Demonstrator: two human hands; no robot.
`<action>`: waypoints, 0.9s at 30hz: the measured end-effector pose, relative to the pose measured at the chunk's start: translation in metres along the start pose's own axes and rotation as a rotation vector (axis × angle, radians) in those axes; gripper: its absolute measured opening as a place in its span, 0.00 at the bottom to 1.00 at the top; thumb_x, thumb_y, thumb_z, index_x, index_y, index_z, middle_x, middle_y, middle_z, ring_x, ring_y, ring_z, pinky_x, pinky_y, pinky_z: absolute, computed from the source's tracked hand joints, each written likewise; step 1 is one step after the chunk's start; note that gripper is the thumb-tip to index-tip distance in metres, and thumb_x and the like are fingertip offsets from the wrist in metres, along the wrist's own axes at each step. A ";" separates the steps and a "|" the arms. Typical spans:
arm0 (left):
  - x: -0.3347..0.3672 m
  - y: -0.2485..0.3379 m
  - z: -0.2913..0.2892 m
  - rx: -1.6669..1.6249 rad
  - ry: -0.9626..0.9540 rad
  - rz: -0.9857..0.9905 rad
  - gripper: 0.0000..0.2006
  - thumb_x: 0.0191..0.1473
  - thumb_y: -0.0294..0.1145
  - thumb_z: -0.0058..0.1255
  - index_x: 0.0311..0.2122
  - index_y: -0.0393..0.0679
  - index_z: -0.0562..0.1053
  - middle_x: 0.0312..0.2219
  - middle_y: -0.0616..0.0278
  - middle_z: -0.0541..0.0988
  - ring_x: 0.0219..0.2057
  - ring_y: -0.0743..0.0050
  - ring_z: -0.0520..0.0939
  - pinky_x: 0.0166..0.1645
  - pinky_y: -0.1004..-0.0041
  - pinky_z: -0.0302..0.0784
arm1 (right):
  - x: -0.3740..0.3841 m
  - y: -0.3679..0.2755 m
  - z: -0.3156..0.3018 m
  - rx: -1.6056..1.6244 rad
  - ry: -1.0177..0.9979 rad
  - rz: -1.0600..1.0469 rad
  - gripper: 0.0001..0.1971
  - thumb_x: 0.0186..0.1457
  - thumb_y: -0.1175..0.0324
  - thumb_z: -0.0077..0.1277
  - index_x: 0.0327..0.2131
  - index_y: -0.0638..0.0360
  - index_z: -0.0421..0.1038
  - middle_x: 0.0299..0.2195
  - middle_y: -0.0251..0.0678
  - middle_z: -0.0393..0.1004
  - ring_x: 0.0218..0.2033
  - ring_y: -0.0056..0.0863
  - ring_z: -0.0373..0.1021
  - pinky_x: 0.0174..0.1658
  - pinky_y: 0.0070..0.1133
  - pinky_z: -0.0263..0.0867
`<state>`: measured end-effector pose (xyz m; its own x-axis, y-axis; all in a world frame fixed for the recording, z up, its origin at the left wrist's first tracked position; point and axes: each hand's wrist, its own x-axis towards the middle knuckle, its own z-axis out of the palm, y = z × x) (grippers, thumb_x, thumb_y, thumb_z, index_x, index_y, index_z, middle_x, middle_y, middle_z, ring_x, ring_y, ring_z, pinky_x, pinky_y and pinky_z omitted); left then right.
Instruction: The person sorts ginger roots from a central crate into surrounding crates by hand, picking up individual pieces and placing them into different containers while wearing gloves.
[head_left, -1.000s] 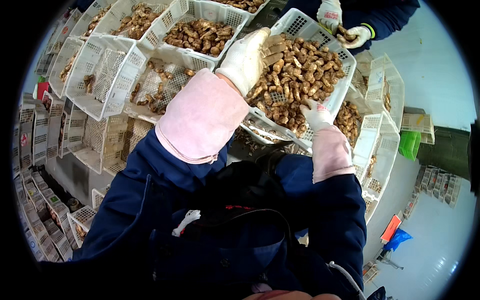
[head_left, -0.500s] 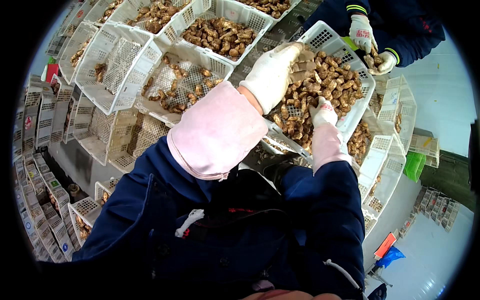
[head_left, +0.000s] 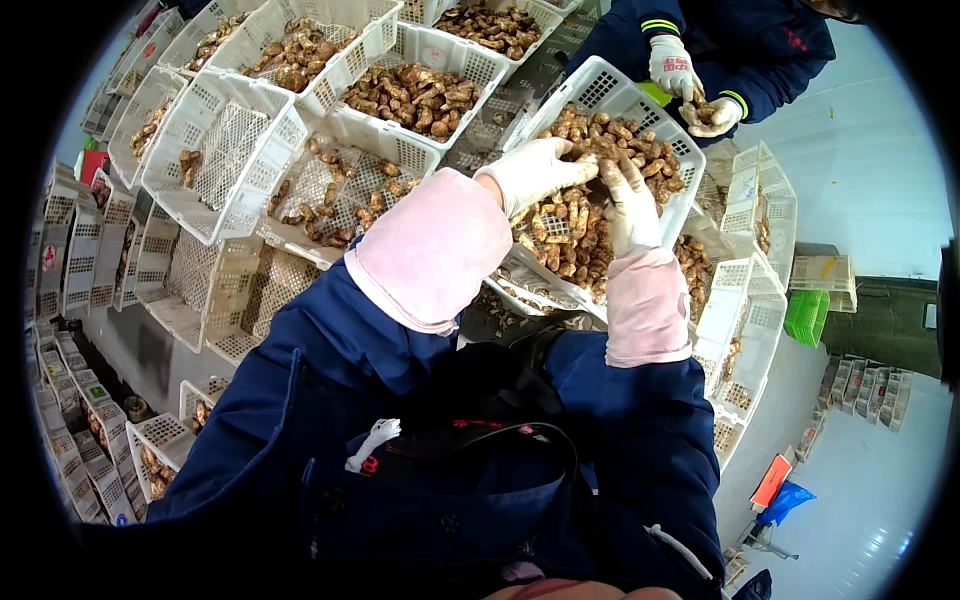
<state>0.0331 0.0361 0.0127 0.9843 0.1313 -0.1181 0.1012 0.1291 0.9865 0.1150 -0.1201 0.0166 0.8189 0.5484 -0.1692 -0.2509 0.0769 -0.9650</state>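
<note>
Over a white perforated crate (head_left: 690,180) heaped with brown mushrooms (head_left: 570,232), my two gloved hands come together. My left hand (head_left: 540,175), in a white glove with a pink cuff, has its thumb and fingers curled inward, closed at a brown mushroom. From the near side, my right hand (head_left: 632,210), also white-gloved, reaches up with its soiled fingertips against the same mushroom. The fingers and the brown heap behind largely hide this mushroom. Loose mushrooms lie below and around both hands.
Opposite, a co-worker's gloved hands (head_left: 690,85) hold a mushroom. Left of me stand white crates with mushrooms (head_left: 415,97), one sparsely filled crate (head_left: 222,165) among them. More crates (head_left: 745,310) are at the right, near green crates (head_left: 806,318). Stacked crates line the far left.
My right hand has risen from the near part of the heap to meet my left hand. My left fingers have curled in from lying stretched over the heap. The view has shifted slightly.
</note>
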 end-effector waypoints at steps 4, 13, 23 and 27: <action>-0.002 0.007 -0.004 0.289 0.204 0.032 0.18 0.58 0.39 0.54 0.49 0.38 0.72 0.33 0.67 0.79 0.31 0.84 0.78 0.40 0.81 0.73 | 0.013 0.006 -0.025 -0.082 -0.075 0.009 0.22 0.61 0.65 0.51 0.58 0.54 0.64 0.50 0.31 0.73 0.40 0.20 0.72 0.41 0.18 0.69; -0.021 0.044 0.000 -0.515 0.116 0.172 0.16 0.62 0.40 0.48 0.46 0.38 0.72 0.33 0.63 0.79 0.32 0.77 0.81 0.39 0.75 0.78 | 0.053 0.120 -0.091 -1.673 -0.081 0.433 0.23 0.59 0.52 0.43 0.57 0.41 0.66 0.53 0.39 0.71 0.52 0.39 0.69 0.55 0.29 0.65; -0.020 0.041 -0.005 -0.624 0.219 0.243 0.16 0.56 0.30 0.55 0.48 0.36 0.69 0.36 0.63 0.77 0.35 0.79 0.79 0.38 0.80 0.76 | 0.085 0.123 -0.056 -1.716 -0.130 0.616 0.29 0.62 0.46 0.37 0.61 0.50 0.58 0.56 0.42 0.68 0.55 0.40 0.67 0.56 0.33 0.64; -0.019 0.040 -0.003 -0.575 0.248 0.144 0.11 0.56 0.32 0.55 0.44 0.43 0.72 0.33 0.69 0.77 0.34 0.82 0.78 0.39 0.78 0.75 | 0.089 0.149 -0.071 -1.713 -0.125 0.609 0.29 0.61 0.47 0.38 0.61 0.50 0.57 0.58 0.41 0.66 0.57 0.41 0.65 0.58 0.33 0.62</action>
<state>0.0177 0.0414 0.0546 0.9123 0.4016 -0.0796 -0.1917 0.5908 0.7837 0.1874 -0.1191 -0.1568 0.7668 0.2287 -0.5997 0.3465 -0.9340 0.0868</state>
